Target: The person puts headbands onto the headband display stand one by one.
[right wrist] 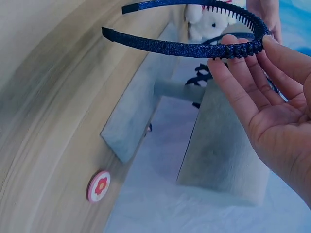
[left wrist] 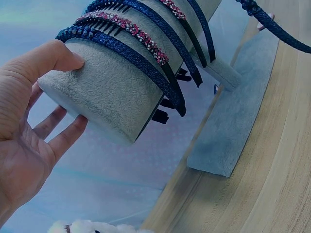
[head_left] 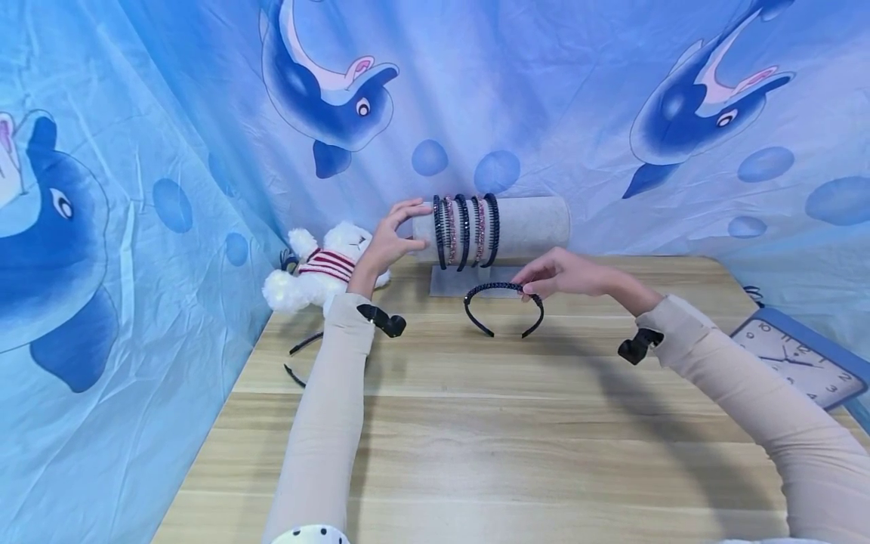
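My left hand (head_left: 389, 242) grips the left end of a grey plush headband stand (head_left: 533, 227), thumb on top and fingers at the end and underside in the left wrist view. Several headbands sit around the stand's left half, dark ones (left wrist: 146, 68) alternating with pink-beaded ones (left wrist: 129, 30). In front of the stand, my right hand (head_left: 567, 272) pinches a dark braided headband (right wrist: 170, 47) between thumb and fingers near one side of its arch. That headband is held up with its open ends downward in the head view, apart from the stand.
Left on the wooden table (head_left: 476, 453), another dark headband (head_left: 295, 374) lies partly hidden by my left sleeve. A white plush toy (head_left: 306, 287) in a striped top is behind it. A blue-framed clock (head_left: 795, 359) stands right; a flower disc (right wrist: 99, 186) is near the stand's base (right wrist: 133, 111).
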Demonstrator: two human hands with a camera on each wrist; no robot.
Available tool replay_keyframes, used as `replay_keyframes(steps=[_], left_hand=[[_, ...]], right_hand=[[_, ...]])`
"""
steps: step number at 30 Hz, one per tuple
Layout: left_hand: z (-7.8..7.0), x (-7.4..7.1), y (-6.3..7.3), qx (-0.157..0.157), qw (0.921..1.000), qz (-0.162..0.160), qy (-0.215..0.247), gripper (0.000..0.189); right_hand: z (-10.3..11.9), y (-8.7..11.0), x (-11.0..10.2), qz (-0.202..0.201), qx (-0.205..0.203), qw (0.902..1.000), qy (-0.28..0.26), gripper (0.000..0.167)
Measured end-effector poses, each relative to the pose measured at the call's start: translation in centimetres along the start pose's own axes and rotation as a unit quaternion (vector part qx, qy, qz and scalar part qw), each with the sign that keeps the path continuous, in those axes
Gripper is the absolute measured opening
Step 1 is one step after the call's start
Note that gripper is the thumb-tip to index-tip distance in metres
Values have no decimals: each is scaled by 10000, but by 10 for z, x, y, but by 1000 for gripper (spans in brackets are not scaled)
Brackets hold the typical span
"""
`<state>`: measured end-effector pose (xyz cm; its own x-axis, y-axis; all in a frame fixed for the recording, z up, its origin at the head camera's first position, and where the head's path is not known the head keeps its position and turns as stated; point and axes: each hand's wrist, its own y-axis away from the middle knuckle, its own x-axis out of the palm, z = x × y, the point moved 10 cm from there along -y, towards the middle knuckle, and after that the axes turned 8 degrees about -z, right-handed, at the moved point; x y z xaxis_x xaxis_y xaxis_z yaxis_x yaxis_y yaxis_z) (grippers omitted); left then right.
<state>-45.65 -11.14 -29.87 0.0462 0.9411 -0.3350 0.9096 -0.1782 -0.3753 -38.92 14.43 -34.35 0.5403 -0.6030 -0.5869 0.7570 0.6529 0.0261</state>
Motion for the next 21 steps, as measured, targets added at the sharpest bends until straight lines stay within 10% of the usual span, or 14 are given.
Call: replay_keyframes(steps=[6,11,21], left_hand=[[20,0,-10,126,9999,-75,75,59],[0,0,-1,127,9999,10,92,59],[7,1,-2,-98,9997,-50,199,61]], right_hand=[[-10,5,-13,-18,346,9993,-119,37],[-13,13,-28,-48,510,9987,4,39],[-17,44,-77,-546,994,9934,161,40]])
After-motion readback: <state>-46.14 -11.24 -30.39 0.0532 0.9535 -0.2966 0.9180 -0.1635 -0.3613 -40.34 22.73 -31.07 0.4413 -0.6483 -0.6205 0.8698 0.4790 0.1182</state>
